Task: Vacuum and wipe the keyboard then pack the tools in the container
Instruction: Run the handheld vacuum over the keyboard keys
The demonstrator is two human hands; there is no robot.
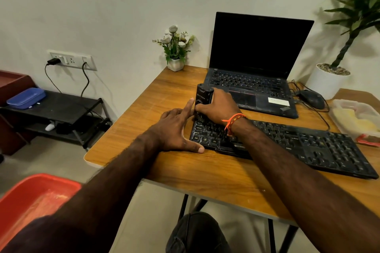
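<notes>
A long black keyboard (298, 144) lies slanted across the wooden table (205, 172). My right hand (219, 107) grips a small black handheld vacuum (202, 95), which stands upright with its brush end on the keyboard's far left corner. My left hand (176, 131) lies flat on the table against the keyboard's left edge, fingers spread, thumb along the front corner and forefinger beside the vacuum. A clear plastic container (355, 117) with something yellow inside sits at the right table edge.
An open black laptop (255, 72) stands behind the keyboard, with a mouse (311, 98) and cable to its right. A small flower pot (175, 63) and a large white plant pot (327, 82) stand at the back. A red tub (30, 201) sits low left.
</notes>
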